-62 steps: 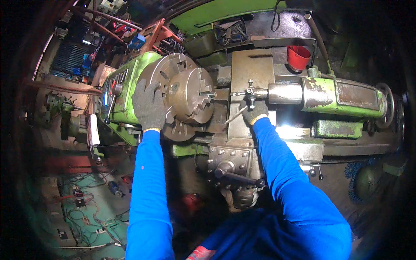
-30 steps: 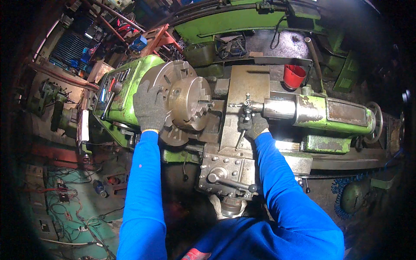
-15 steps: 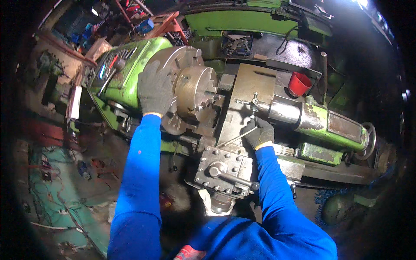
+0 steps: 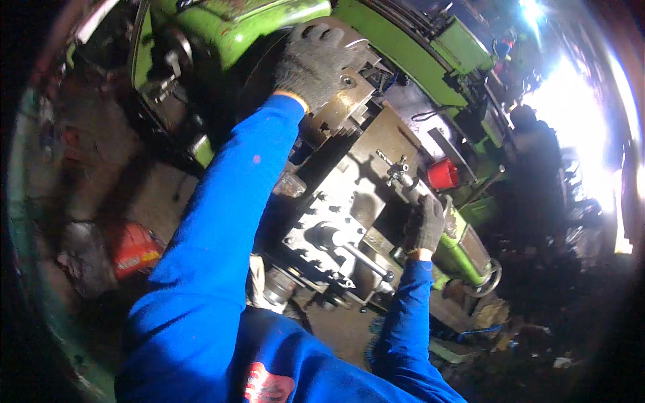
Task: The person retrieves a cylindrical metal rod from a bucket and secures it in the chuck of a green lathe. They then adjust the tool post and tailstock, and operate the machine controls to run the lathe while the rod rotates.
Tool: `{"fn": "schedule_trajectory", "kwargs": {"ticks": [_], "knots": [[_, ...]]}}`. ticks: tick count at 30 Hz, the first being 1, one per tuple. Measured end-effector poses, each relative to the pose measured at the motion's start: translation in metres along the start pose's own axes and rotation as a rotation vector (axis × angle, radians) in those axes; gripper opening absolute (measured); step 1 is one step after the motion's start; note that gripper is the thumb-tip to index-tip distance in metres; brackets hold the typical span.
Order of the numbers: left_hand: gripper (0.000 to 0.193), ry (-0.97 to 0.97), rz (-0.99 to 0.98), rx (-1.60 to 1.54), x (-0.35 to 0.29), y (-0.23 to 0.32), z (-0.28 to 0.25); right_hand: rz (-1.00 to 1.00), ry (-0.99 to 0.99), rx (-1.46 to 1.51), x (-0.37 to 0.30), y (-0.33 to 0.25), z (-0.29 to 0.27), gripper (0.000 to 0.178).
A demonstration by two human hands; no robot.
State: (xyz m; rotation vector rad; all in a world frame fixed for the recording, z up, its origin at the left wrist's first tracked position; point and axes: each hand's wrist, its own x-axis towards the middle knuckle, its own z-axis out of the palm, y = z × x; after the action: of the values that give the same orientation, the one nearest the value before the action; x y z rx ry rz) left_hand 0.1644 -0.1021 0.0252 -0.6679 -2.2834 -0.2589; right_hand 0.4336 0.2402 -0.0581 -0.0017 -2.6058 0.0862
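Note:
My left hand [image 4: 312, 70], in a grey knit glove, lies over the rim of the large lathe chuck, its fingers bent over the edge. Much of the rim is hidden behind that hand, but the stepped chuck body [image 4: 349, 97] shows to its right. My right hand [image 4: 424, 225], gloved the same way, rests against the side of the tailstock [image 4: 463, 245], fingers extended along it; no tool shows in it. Just beyond its fingertips, a drill bit [image 4: 383, 158] sticks out of a small holder with knobs [image 4: 400, 173], pointing toward the chuck.
A square tool post [image 4: 322, 235] with bolts and a lever handle [image 4: 366, 262] stands nearer me. Behind the tailstock hangs a red cup [image 4: 442, 174]. The tailstock handwheel [image 4: 488, 279] is at the right. A red object [image 4: 134, 250] lies low on the left.
The view has turned and shifted. My left hand has gone from the chuck's flat side to its rim. My right hand has left the thin metal rod and moved onto the tailstock.

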Motion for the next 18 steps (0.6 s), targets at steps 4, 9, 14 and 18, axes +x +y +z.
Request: {"fn": "schedule_trajectory", "kwargs": {"ticks": [4,9,14,18], "knots": [[0.049,0.082,-0.024,0.020,-0.007,-0.009,0.017,0.404,-0.280,0.388,0.068,-0.003,0.010,0.035],[0.050,0.085,-0.044,0.015,-0.004,-0.008,0.017,0.165,-0.476,0.053,0.094,0.036,0.047,0.039],[0.041,0.016,-0.055,0.005,-0.005,-0.001,0.011,-0.111,-0.711,-0.335,0.115,0.021,0.042,0.038],[0.038,-0.002,-0.053,-0.010,-0.006,-0.004,0.013,0.165,-0.833,-0.161,0.148,-0.038,0.003,0.039]]}}
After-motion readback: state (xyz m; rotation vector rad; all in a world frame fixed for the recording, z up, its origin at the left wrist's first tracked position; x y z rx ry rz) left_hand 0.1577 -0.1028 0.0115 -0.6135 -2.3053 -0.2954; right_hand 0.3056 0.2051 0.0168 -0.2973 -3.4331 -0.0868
